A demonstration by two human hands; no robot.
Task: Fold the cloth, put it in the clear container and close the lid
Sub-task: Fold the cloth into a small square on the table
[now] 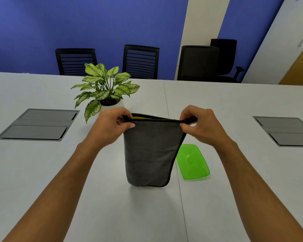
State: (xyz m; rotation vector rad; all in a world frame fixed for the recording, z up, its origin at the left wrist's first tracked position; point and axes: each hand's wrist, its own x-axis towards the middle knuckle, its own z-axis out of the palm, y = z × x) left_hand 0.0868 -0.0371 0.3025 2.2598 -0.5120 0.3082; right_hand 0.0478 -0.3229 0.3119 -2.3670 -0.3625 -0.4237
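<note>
Both hands [112, 126] [199, 126] pinch doubled cloth [150, 151] aloft.

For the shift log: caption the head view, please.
Left hand and right hand hold the grey cloth folded above the table, green lid alongside.
</note>
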